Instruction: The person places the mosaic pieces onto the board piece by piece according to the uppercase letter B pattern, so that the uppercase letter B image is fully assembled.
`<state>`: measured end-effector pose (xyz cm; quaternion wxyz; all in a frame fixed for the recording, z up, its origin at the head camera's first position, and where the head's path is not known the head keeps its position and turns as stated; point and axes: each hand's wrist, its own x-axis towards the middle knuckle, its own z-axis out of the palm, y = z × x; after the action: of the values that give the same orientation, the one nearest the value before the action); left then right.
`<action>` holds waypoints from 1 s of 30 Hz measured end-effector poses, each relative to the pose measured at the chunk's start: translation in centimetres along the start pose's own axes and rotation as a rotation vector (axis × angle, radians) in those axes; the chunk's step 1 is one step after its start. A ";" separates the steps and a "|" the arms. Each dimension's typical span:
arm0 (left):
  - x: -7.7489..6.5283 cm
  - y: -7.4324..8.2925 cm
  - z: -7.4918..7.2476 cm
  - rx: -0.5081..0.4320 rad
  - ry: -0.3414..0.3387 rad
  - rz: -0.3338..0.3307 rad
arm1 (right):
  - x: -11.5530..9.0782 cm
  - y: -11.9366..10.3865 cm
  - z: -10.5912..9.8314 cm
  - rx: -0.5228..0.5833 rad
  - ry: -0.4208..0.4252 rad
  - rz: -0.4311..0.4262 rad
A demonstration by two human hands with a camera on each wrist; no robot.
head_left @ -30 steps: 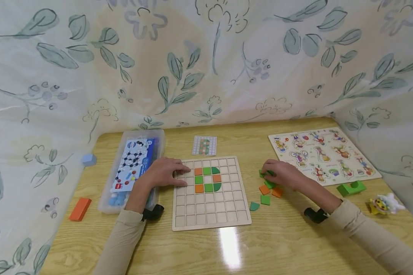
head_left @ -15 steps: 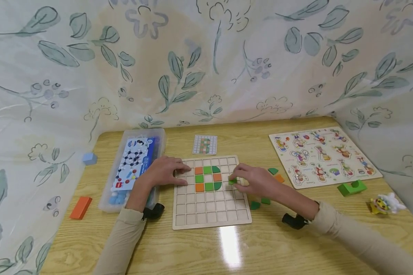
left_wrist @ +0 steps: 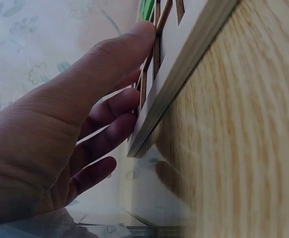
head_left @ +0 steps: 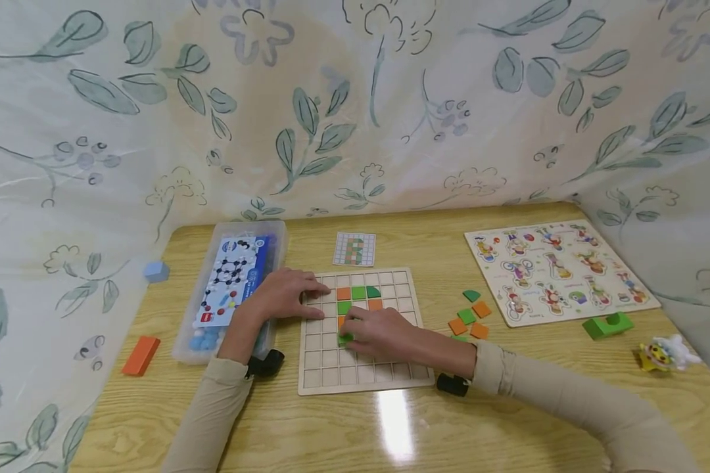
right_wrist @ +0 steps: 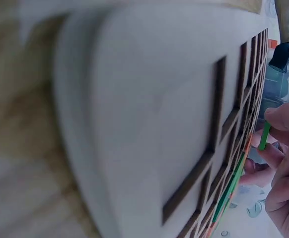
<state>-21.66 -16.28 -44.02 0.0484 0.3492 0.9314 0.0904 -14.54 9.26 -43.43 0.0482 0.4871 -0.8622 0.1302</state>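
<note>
My right hand (head_left: pixel 381 332) pinches a green square tile (head_left: pixel 344 339) over the wooden grid board (head_left: pixel 363 390), just below the orange tile in the left column of the pattern. In the right wrist view the same green tile (right_wrist: pixel 264 135) stands on edge between thumb and fingers. Whether it touches the board, I cannot tell. Orange, green and dark green tiles lie in the board's upper cells, partly hidden by this hand. My left hand (head_left: pixel 286 294) rests at the board's left edge, its thumb (left_wrist: pixel 129 42) and fingers loosely bent around nothing.
A small pattern card (head_left: pixel 355 249) lies behind the board. Several loose tiles (head_left: pixel 466 316) are to its right. A clear plastic box (head_left: pixel 275 243) stands left. Farther right are a picture puzzle board (head_left: pixel 532 279), a green block (head_left: pixel 608 325) and a small toy figure (head_left: pixel 657 355).
My right hand has taken a green tile from the loose pile and carried it left across the board to the pattern's left column. The left hand has stayed in place.
</note>
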 end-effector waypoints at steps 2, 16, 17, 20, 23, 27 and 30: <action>0.0 0.0 0.0 0.002 -0.001 0.003 | 0.1 0.0 0.2 0.002 -0.023 0.011; 0.0 0.0 0.0 -0.018 -0.003 -0.002 | -0.4 0.0 1.1 0.017 -0.033 0.026; 0.0 0.0 0.1 -0.018 -0.004 -0.003 | -0.4 0.0 1.1 0.024 -0.036 0.030; 0.0 0.1 0.1 -0.017 -0.007 -0.004 | -0.4 -0.1 1.1 0.037 -0.048 0.044; 0.0 0.1 0.1 -0.017 -0.007 -0.009 | -0.4 -0.2 1.0 0.052 -0.065 0.064; 0.0 0.1 0.0 -0.026 -0.006 -0.015 | -0.3 -0.5 0.7 0.057 -0.087 0.097; 0.0 0.2 0.0 -0.031 -0.002 -0.016 | -0.2 -0.8 0.6 0.016 -0.087 0.095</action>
<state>-21.53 -16.18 -43.94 0.0555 0.3412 0.9326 0.1041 -13.71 8.81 -43.92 0.0004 0.4512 -0.8846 0.1178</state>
